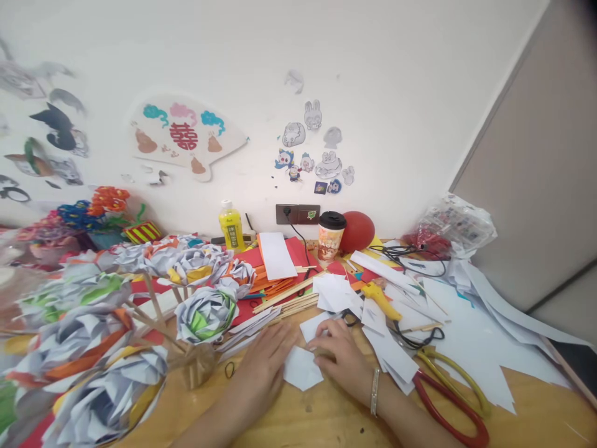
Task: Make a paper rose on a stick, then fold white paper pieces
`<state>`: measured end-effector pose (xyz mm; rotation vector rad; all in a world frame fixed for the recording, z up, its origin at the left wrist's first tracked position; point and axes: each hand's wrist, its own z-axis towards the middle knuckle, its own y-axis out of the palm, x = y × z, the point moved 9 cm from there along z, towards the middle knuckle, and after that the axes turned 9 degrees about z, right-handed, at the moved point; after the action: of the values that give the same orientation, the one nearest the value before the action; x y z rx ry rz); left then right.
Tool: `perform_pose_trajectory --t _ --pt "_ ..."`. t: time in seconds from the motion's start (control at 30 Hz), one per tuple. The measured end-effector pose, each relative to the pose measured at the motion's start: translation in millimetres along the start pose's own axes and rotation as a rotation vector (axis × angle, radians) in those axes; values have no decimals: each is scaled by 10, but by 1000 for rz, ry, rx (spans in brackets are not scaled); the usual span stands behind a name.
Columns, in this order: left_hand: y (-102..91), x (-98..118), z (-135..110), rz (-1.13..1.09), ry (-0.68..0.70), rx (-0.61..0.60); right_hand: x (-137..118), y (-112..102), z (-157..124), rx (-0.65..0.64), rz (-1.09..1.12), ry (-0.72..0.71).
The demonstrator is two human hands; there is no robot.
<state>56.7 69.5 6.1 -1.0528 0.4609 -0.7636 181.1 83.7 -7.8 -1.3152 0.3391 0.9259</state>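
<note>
A small white folded paper piece (303,370) lies on the wooden table between my two hands. My left hand (265,358) rests flat at its left edge, fingers stretched out and close together. On the other side, my right hand (344,358) has half-bent fingers spread apart, with the thumb by the paper's right edge. Another white paper slip (312,325) lies just beyond, partly under the right fingertips. Left of my left hand stands a white and green paper flower (205,314) on a stick.
Several paper flowers (105,395) crowd the left side. To the right lie red-handled scissors (450,410), a yellow glue gun (381,300) and white paper sheets (466,330). A lidded cup (330,239), a red balloon (358,232) and a yellow bottle (231,227) stand by the wall.
</note>
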Motion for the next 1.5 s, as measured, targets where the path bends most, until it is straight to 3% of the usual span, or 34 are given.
perform_pose_trajectory --t 0.13,0.3,0.4,0.47,0.53,0.73,0.9,1.03,1.27,1.5 --pt "45 -33 8 -85 -91 -85 -66 -187 -14 138 29 -71" --pt "52 -234 -50 -232 -338 -55 -229 -323 -104 205 10 -194" --pt "93 -379 -122 -377 -493 7 -385 -129 -147 54 -53 -318" --pt "157 -401 -159 -475 -552 -6 -473 69 -179 -88 -123 -400" --pt "199 -357 -169 -568 -559 -44 -509 191 -193 -147 -196 -440" --pt "133 -90 -58 -721 -372 -208 -518 172 -198 -33 -267 -524" --pt "-57 46 45 -399 -74 -168 -428 126 -199 -32 -225 -523" --pt "-89 123 24 -236 108 -174 -395 168 -206 -131 -195 -527" --pt "-52 119 12 -287 135 -248 -350 169 -163 -269 -17 -419" --pt "66 68 21 -414 118 -317 -204 186 -74 -296 189 -242"
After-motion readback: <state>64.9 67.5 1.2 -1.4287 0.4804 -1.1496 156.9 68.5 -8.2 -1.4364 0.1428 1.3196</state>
